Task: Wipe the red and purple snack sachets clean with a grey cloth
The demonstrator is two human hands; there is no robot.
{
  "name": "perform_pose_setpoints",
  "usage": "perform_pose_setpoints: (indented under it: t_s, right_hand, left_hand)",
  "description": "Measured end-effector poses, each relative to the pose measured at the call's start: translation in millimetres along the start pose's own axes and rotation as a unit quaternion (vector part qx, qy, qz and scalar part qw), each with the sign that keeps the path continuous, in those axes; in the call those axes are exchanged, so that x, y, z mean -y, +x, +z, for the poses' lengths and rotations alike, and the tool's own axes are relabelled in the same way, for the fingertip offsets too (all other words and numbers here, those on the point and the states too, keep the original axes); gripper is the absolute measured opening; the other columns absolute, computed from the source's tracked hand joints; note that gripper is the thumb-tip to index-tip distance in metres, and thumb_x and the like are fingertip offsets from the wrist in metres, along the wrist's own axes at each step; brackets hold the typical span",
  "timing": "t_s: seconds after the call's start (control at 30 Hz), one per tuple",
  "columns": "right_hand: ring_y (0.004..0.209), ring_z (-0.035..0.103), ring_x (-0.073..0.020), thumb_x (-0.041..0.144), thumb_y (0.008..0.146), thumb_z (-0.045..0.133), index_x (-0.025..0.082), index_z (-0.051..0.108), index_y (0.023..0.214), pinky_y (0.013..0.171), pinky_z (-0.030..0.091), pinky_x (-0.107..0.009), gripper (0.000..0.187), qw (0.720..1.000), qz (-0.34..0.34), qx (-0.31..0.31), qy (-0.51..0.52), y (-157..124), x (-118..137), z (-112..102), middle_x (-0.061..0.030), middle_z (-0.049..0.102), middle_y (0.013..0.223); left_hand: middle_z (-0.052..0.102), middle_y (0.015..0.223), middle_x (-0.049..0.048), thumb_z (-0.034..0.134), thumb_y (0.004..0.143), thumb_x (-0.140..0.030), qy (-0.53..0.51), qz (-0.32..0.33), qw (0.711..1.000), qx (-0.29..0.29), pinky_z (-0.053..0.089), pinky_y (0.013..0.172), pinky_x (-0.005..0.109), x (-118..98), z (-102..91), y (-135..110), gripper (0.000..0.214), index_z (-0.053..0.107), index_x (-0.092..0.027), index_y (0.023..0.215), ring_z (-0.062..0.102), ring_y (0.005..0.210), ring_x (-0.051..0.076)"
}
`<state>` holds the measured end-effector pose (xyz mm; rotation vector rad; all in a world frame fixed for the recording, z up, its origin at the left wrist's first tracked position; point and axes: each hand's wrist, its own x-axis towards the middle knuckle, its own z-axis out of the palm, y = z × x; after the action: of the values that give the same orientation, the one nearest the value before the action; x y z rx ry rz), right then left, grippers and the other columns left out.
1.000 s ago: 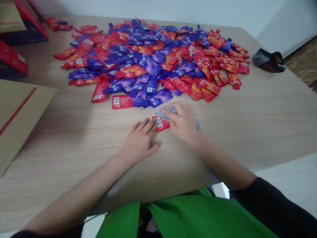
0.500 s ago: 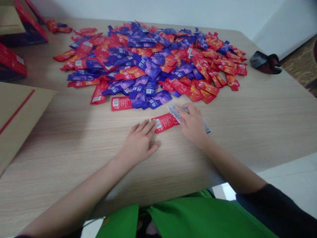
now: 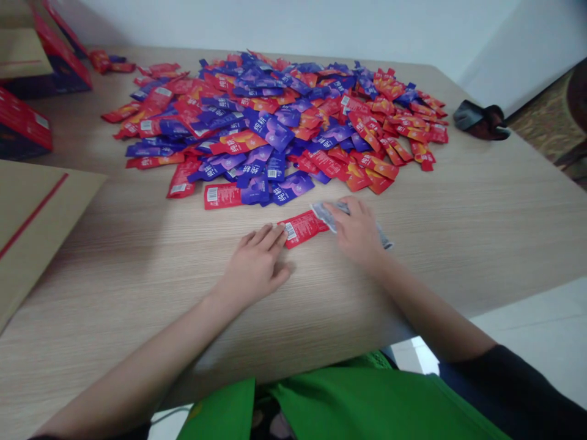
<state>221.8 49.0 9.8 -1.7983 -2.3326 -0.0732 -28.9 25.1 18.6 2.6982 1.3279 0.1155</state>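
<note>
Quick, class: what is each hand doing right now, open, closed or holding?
Left hand: open, fingertips on the red packet, not gripping it.
Right hand: closed on a grey item.

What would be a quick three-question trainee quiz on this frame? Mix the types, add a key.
1. Multiple choice: what do the fingertips of the left grip touch?
A) a cardboard flap
B) the red packet
C) a purple packet

2. True or false: the right grip holds the grey-white item.

3. Fill in: beyond the red packet, the pile of packets mixes red-orange ones with ____ ones.

Key: 1 B; 2 true; 3 blue-purple.
</note>
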Motion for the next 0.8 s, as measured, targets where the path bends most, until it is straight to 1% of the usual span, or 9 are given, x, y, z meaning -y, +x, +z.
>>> perform_pose_setpoints:
  t_s: [0.1, 0.2, 0.3, 0.37, 0.47, 0.53, 0.6, 0.67, 0.8]
  right_hand:
    - [0.103, 0.049, -0.0291, 0.016, 0.091, 0.042, 0.022, 0.06, 0.133, 0.083, 0.036, -0.041, 0.046, 1.0, -0.01, 0.02, 0.017, 1.2, 6.0, 3.0, -0.0146, 0.055, 0.121]
    - [0.103, 0.051, -0.0285, 0.016, 0.091, 0.04, 0.02, 0.064, 0.128, 0.085, 0.039, -0.042, 0.044, 0.995, 0.057, 0.004, 0.076, 1.3, -15.7, 5.4, -0.0145, 0.057, 0.115]
    - [0.101, 0.055, -0.0251, 0.019, 0.091, 0.041, 0.019, 0.064, 0.127, 0.089, 0.043, -0.041, 0.042, 0.974, 0.061, -0.052, 0.212, -1.0, -39.2, 3.5, -0.0122, 0.059, 0.109]
    - [0.097, 0.057, -0.0236, 0.021, 0.091, 0.042, 0.019, 0.065, 0.124, 0.087, 0.046, -0.041, 0.041, 0.954, 0.068, -0.089, 0.277, -3.5, -43.9, 0.3, -0.0107, 0.059, 0.105]
    - [0.093, 0.059, -0.0227, 0.023, 0.09, 0.044, 0.017, 0.067, 0.12, 0.085, 0.047, -0.041, 0.038, 0.937, 0.09, -0.123, 0.316, -7.1, -38.9, -5.2, -0.0102, 0.06, 0.101]
    - [0.093, 0.059, -0.0221, 0.022, 0.089, 0.044, 0.016, 0.067, 0.119, 0.086, 0.047, -0.04, 0.038, 0.929, 0.102, -0.141, 0.326, -9.2, -35.9, -8.5, -0.0105, 0.06, 0.101]
    - [0.096, 0.059, -0.0216, 0.022, 0.089, 0.044, 0.017, 0.066, 0.12, 0.089, 0.047, -0.04, 0.038, 0.922, 0.117, -0.162, 0.332, -11.7, -36.8, -11.2, -0.0104, 0.06, 0.103]
    - [0.099, 0.059, -0.0216, 0.022, 0.089, 0.043, 0.018, 0.064, 0.12, 0.092, 0.046, -0.04, 0.038, 0.916, 0.13, -0.176, 0.335, -14.6, -41.0, -12.8, -0.0102, 0.061, 0.106]
    - [0.098, 0.059, -0.0221, 0.023, 0.089, 0.043, 0.021, 0.064, 0.116, 0.09, 0.047, -0.041, 0.035, 0.916, 0.151, -0.168, 0.332, -19.3, -47.6, -12.1, -0.0089, 0.062, 0.105]
  left_hand:
    - [0.051, 0.145, 0.0165, 0.052, 0.089, -0.041, 0.003, 0.005, 1.0, -0.014, 0.038, 0.109, 0.047, -4.7, -5.4, 1.2, 0.056, 0.054, -0.008, 0.135, 0.045, 0.135, 0.033]
    - [0.064, 0.129, 0.015, 0.051, 0.09, -0.04, -0.003, 0.017, 1.0, -0.008, 0.039, 0.107, 0.051, -5.6, -19.3, 8.5, 0.043, 0.067, -0.012, 0.118, 0.058, 0.12, 0.031]
    - [0.073, 0.109, 0.0087, 0.044, 0.094, -0.033, -0.032, 0.042, 0.999, 0.0, 0.042, 0.1, 0.051, 2.5, -30.6, 31.1, 0.033, 0.074, -0.019, 0.098, 0.066, 0.103, 0.026]
    - [0.07, 0.119, 0.0055, 0.041, 0.095, -0.024, -0.076, 0.095, 0.992, -0.012, 0.043, 0.1, 0.044, 11.2, -29.2, 55.0, 0.033, 0.072, -0.022, 0.106, 0.063, 0.112, 0.022]
    - [0.051, 0.147, 0.0015, 0.036, 0.094, -0.011, -0.133, 0.217, 0.967, 0.015, 0.037, 0.109, 0.036, 20.7, -13.8, 92.1, 0.046, 0.058, -0.024, 0.132, 0.044, 0.136, 0.015]
    - [0.046, 0.152, -0.0012, 0.035, 0.094, -0.009, -0.111, 0.242, 0.963, 0.042, 0.032, 0.114, 0.036, 19.6, -1.9, 107.4, 0.051, 0.051, -0.026, 0.139, 0.036, 0.142, 0.014]
    - [0.047, 0.151, -0.0014, 0.037, 0.095, -0.011, -0.057, 0.227, 0.971, 0.043, 0.031, 0.114, 0.039, 11.3, 5.5, 110.0, 0.05, 0.047, -0.026, 0.142, 0.037, 0.141, 0.018]
    - [0.052, 0.145, 0.0041, 0.04, 0.096, -0.017, 0.006, 0.182, 0.983, 0.018, 0.038, 0.106, 0.042, -2.4, 6.5, 100.6, 0.044, 0.049, -0.022, 0.139, 0.044, 0.135, 0.024]
    - [0.066, 0.114, 0.0156, 0.041, 0.097, -0.023, 0.111, 0.011, 0.994, -0.014, 0.049, 0.08, 0.042, -28.7, -3.3, 65.9, 0.03, 0.063, -0.011, 0.112, 0.06, 0.106, 0.031]
